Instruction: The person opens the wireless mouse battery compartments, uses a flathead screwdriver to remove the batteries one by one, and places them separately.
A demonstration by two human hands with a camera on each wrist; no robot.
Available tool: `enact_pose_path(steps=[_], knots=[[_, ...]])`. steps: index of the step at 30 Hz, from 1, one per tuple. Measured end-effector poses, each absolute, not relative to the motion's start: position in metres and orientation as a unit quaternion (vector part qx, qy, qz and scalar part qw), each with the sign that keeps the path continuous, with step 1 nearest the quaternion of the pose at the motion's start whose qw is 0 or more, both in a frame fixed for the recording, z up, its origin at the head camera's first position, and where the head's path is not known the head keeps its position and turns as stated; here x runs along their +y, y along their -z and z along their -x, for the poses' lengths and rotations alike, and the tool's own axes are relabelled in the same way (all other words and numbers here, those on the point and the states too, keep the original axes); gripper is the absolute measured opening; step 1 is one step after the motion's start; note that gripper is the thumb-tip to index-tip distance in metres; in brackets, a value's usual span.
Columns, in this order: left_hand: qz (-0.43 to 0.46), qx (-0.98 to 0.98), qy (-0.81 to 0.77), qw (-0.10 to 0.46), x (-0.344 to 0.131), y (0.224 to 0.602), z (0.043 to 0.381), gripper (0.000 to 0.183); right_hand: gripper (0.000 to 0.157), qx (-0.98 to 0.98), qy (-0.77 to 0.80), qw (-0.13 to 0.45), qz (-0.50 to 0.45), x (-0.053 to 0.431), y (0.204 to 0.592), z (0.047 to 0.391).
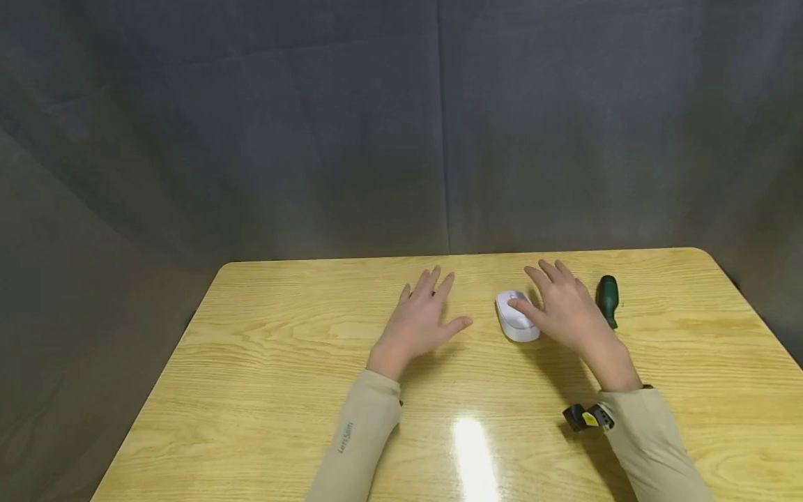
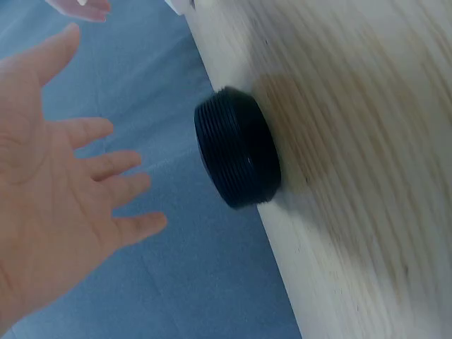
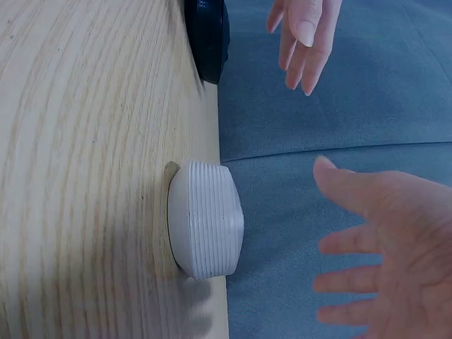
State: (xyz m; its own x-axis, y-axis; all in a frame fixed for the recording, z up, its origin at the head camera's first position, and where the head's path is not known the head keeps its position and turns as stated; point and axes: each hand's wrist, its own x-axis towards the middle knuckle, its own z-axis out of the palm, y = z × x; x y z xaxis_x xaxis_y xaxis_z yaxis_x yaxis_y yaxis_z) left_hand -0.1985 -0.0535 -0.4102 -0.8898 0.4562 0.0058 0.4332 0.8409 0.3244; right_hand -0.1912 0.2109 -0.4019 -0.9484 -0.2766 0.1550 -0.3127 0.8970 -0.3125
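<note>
Sleeves (image 1: 360, 432), two, beige, above a wood-grain worktop (image 1: 251, 390). Left hand (image 1: 419, 322), raised, fingers spread; near its palm, apart from it, one black rib-sided object (image 2: 236, 148) on the worktop. Right hand (image 1: 566, 315), fingers likewise spread, thumb above but clear of one white mouse (image 1: 517, 323), set on the worktop. Dark green handle (image 1: 607, 298), right of that hand. Grey-blue cloth (image 1: 314, 139), hung behind.

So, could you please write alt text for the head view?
A person's right hand, empty, hovers near a white computer mouse on a wooden table. The left hand hovers further left, also empty; a dark green handle lies at right.
</note>
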Motion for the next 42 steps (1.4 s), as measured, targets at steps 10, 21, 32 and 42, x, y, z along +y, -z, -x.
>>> enact_pose_path(steps=[10, 21, 32, 42], knots=[[-0.259, 0.956, -0.134, 0.047, -0.029, 0.410, 0.197, 0.081, 0.055, -0.960, -0.227, 0.032, -0.163, 0.213, 0.401, 0.192], [-0.255, 0.949, -0.159, 0.089, -0.002, 0.426, 0.202, 0.084, 0.066, -0.952, -0.258, -0.030, -0.162, 0.221, 0.403, 0.192], [-0.263, 0.943, -0.167, 0.114, 0.015, 0.425, 0.204, 0.077, 0.074, -0.955, -0.236, -0.061, -0.168, 0.224, 0.406, 0.192], [-0.274, 0.944, -0.143, 0.114, 0.018, 0.421, 0.215, 0.077, 0.078, -0.953, -0.241, -0.064, -0.172, 0.222, 0.411, 0.196]])
